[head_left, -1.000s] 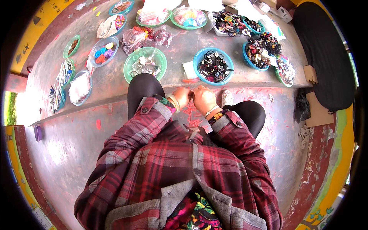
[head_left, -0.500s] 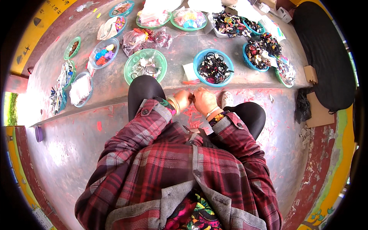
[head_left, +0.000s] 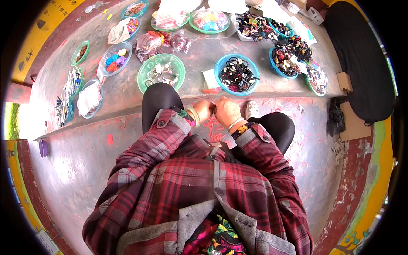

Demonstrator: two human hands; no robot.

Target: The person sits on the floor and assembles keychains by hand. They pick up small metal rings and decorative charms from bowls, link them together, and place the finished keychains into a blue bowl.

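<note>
Seated on a worn, paint-flecked grey concrete floor (head_left: 85,170) in a red plaid flannel shirt (head_left: 204,191), knees drawn up in black trousers. Hands little changed from a second ago: left hand (head_left: 203,109) and right hand (head_left: 227,111) still pressed together between the knees, a touch lower in view, fingers pinched on something too small to make out, so whether either grip is truly closed cannot be told. Work judged to be ongoing fiddling with one small piece, unfinished. Pale bangles at both wrists.

Just beyond the hands, along the raised grey concrete ledge serving as the bench (head_left: 123,91): a round green plastic bowl of clear-wrapped trinkets (head_left: 161,72) to the left, a round blue plastic bowl of black hair ties (head_left: 236,74) to the right, a small white card (head_left: 210,78) between them. Nothing between hands and bowls. Farther left, a clear blue bowl of coloured clips (head_left: 115,58) and a shallow tray of white packets (head_left: 90,97). At the far edge, more bowls of dark hair ornaments (head_left: 291,53) and a green bowl of pastel pieces (head_left: 209,20). A black cloth (head_left: 361,63) spread well to the right.
</note>
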